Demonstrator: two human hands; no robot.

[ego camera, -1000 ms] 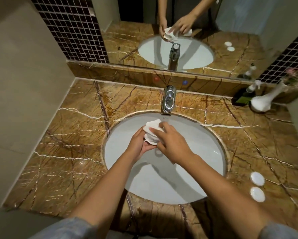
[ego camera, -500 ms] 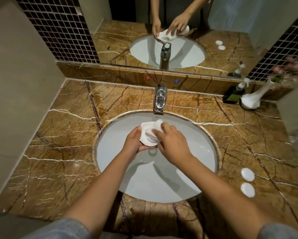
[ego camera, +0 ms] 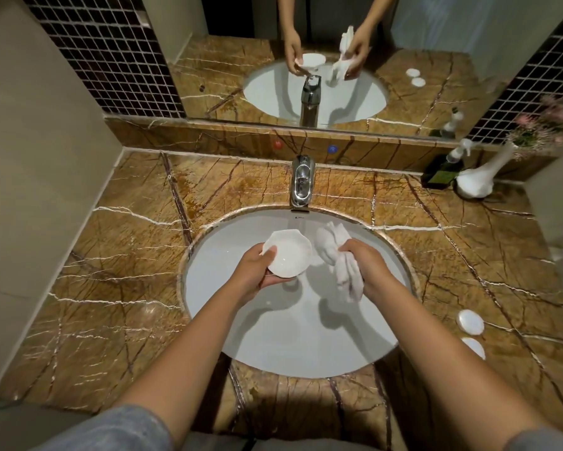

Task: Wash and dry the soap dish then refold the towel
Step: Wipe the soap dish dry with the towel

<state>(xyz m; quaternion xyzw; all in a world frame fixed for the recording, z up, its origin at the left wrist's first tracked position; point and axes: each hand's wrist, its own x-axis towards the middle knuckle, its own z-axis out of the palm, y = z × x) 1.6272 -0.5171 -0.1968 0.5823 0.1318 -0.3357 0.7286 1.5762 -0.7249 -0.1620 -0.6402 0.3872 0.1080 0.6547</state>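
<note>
Over the white oval sink [ego camera: 293, 340], my left hand [ego camera: 257, 271] holds a white scalloped soap dish [ego camera: 288, 252] by its lower left edge, its hollow facing up. My right hand [ego camera: 368, 262] grips a bunched white towel [ego camera: 338, 258] to the right of the dish. One end of the towel sticks up and the other hangs down over the basin. Dish and towel are apart, with a small gap between them.
A chrome tap [ego camera: 302, 182] stands at the back of the sink, no water running. Two white round discs [ego camera: 470, 322] lie on the brown marble counter [ego camera: 127, 271] at the right. A dark pump bottle [ego camera: 443, 169] and a white vase [ego camera: 475, 183] stand at the back right. A mirror runs behind.
Earlier both hands pressed the towel onto the dish. Now the right hand has drawn the towel away to the right, and the dish sits uncovered in the left hand.
</note>
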